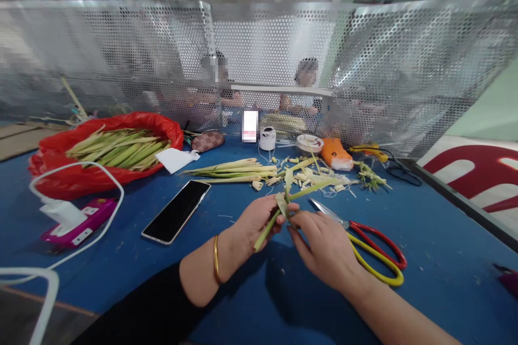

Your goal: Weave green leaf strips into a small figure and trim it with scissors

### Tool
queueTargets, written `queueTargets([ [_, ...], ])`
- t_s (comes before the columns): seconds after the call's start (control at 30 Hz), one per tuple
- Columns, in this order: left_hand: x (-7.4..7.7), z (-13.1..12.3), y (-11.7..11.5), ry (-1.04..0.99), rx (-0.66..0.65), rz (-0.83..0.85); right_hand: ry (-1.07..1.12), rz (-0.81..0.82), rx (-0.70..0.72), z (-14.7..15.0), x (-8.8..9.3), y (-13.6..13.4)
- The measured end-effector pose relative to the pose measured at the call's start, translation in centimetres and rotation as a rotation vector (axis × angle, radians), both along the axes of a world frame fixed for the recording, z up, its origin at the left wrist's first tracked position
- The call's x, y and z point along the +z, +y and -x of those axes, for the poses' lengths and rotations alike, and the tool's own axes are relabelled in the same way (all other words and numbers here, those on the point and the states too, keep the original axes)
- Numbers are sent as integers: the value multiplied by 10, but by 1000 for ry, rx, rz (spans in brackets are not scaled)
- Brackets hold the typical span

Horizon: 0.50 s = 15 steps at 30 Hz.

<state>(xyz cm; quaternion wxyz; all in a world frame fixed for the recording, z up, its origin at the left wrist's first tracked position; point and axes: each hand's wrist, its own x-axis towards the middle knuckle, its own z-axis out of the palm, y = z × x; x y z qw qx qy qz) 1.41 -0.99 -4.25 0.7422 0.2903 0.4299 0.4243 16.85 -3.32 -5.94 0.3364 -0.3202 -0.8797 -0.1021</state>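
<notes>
Pale green leaf strips (311, 188), crossed and folded over one another, are held up above the blue table in both hands. My left hand (256, 222) is closed around the lower stalk end, its fingertips at the folded crossing. Meeting it from the right, my right hand (326, 245) pinches the strips at the same crossing, and part of its grip is hidden behind the fingers. Scissors (399, 254) with one red and one yellow handle lie just beyond my right hand, blades pointing to the far left. A bundle of stalks (234, 170) rests beyond my hands.
A red plastic bag (52, 180) full of green leaves stands at left. Nearby lie a phone (177, 212), a purple power strip (83, 229) and a white cable. Thread spool (267, 139), tape roll (309, 144) and scraps sit before a perforated metal screen (275, 38); people sit behind it.
</notes>
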Motion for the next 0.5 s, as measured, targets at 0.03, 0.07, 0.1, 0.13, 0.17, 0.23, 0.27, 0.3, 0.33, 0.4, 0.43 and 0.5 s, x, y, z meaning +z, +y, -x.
queueTargets([
  [0.03, 1, 0, 0, -15, -7, -12, -4, 25, -13, 0, 1, 1],
  [0.07, 1, 0, 0, -26, 0, -35, -13, 25, -26, -1, 2, 0],
  [0.1, 0, 0, 0, -33, 22, -66, -15, -5, -37, -1, 4, 0],
  [0.13, -1, 0, 0, -33, 56, -90, -12, -50, -41, -2, 7, -2],
  [0.17, -3, -1, 0, -31, 95, -99, -6, -99, -31, -2, 9, -4],
  [0.23, -9, -5, -1, -35, 166, -96, -25, -168, 38, 0, 10, -7],
  [0.27, -11, -7, -2, -41, 187, -93, -63, -187, 99, 2, 10, -9],
  [0.3, -14, -10, -4, -45, 194, -96, -108, -196, 160, 4, 8, -10],
  [0.33, -16, -13, -5, -46, 192, -104, -143, -202, 208, 6, 6, -10],
  [0.4, -18, -17, -8, -32, 188, -138, -122, -206, 243, 8, 3, -9],
  [0.43, -18, -18, -10, -14, 188, -157, -57, -189, 233, 7, 3, -8],
  [0.5, -16, -19, -12, 43, 163, -192, 132, -119, 160, 3, 5, -5],
])
